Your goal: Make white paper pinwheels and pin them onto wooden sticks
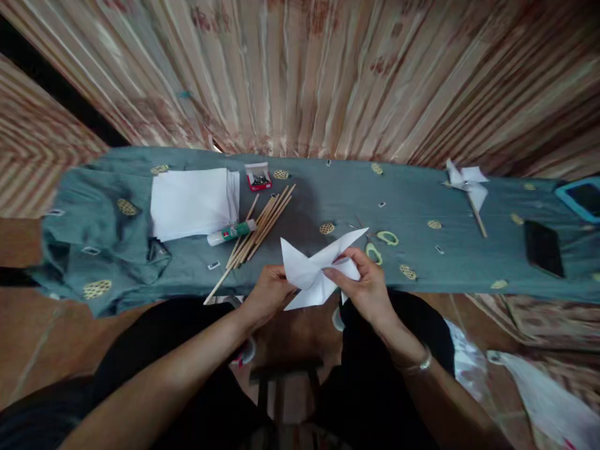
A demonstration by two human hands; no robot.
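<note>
Between my two hands is a white paper pinwheel [307,275], its pointed blades spread, held just over the near edge of the cloth-covered table. My left hand [269,290] grips its left side, the fingertips partly hidden by the paper. My right hand [363,281] pinches it on the right, thumb in front near the centre and fingers around a curled blade. Just beyond my right hand lie scissors with pale green handles [387,237]. To the left of the pinwheel, several wooden sticks [265,225] lie in a loose bundle, with a glue stick [232,233] against them.
A stack of white paper [194,203] lies at the left, beside a small open red box [258,177] of little metal pieces. Rightward are a pinwheel on a stick [471,187], a dark phone [544,248] and a blue-framed device [581,199]. A striped curtain [300,81] hangs behind the table.
</note>
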